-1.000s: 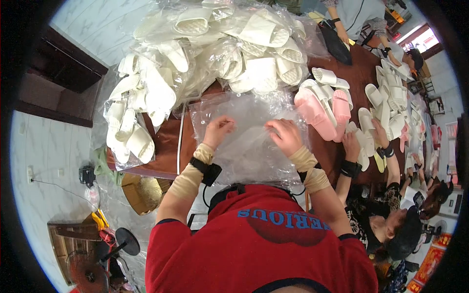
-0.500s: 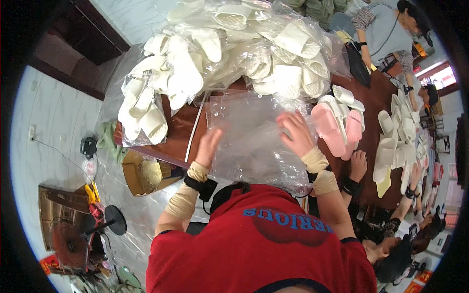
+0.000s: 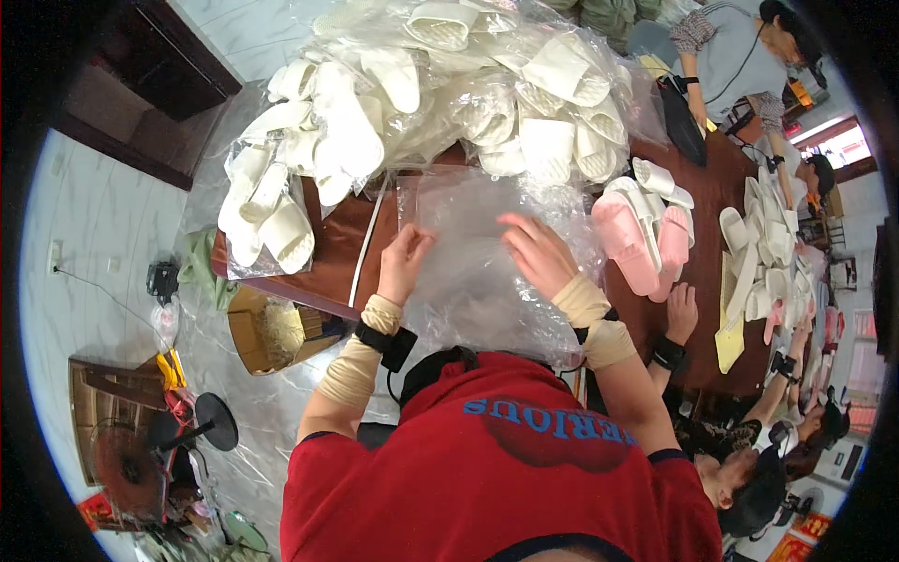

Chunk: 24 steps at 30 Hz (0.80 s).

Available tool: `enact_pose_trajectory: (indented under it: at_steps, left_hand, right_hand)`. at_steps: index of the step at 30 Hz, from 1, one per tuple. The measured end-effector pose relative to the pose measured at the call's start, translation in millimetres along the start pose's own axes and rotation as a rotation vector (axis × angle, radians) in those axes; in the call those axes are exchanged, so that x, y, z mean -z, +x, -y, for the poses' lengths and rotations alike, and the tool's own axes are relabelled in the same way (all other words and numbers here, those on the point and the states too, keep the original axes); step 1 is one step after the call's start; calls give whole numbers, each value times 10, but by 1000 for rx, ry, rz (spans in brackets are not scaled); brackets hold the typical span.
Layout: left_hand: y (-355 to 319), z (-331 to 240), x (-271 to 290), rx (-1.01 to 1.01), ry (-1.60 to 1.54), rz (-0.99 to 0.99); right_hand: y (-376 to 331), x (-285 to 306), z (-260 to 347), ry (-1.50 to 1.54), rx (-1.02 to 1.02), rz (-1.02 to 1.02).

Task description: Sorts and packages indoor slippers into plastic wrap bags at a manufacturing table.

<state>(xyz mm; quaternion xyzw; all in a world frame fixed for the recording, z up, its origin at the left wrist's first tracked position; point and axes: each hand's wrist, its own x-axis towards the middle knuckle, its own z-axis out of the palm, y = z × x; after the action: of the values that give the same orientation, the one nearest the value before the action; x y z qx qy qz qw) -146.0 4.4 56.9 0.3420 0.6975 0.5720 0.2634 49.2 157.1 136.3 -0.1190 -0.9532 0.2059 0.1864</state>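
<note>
Clear plastic bags lay on the brown worktop, at three o'clock from the left grip and nine o'clock from the right grip. The left was curled; whether it pinched plastic, I could not tell. The right stood loosely parted, unclenched. Pink slippers lay beyond it at three o'clock.

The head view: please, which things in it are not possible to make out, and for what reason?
All in the head view:
- Left hand and right hand: whether either one pinches the clear plastic; bent fingers and the see-through film leave the contact unclear.
- Piled white slippers: the lower ones, covered by upper ones.
- Cardboard box: its contents, too small to identify.
</note>
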Motion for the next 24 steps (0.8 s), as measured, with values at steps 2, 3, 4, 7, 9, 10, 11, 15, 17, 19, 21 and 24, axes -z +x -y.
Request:
enact_pose_trajectory:
  at_steps: [2, 3, 4, 7, 9, 10, 11, 15, 17, 19, 21, 24]
  left_hand:
    - [-93, -44, -53, -141, -12, 106]
    - [-131, -135, -39, -80, 38, 220]
    - [-182, -226, -26, -79, 40, 220]
    - [-259, -437, -48, -48, -118, 514]
    - [-163, -375, -10, 1, -132, 415]
    - [-63, -299, 12, 49, -149, 319]
    - [59, -5, 62, 40, 74, 142]
    - [508, 854, 20, -112, 327, -196]
    - [620, 910, -61, -96, 443, -223]
    - [707, 765, -200, 71, 474, -156]
    - [701, 605, -195, 60, 417, -43]
    - [537, 335, -211, -15, 94, 196]
  right_hand:
    - [67, 4, 27, 21, 46, -109]
    - [83, 14, -4, 17, 41, -113]
    - [102, 23, -12, 4, 81, -101]
    - [41, 100, -12, -15, 98, -49]
    - [-106, 179, -11, -22, 70, -10]
    - [-211, 221, -8, -32, 69, -14]
    - [-300, 232, 21, -36, 73, -15]
    - [-565, 219, 204, 102, 25, -112]
    - [-612, 211, 258, 178, -135, -83]
    - [-644, 189, 180, 87, -129, -106]
    - [-616, 200, 140, 4, -114, -125]
    - [-493, 249, 81, 99, -329, 19]
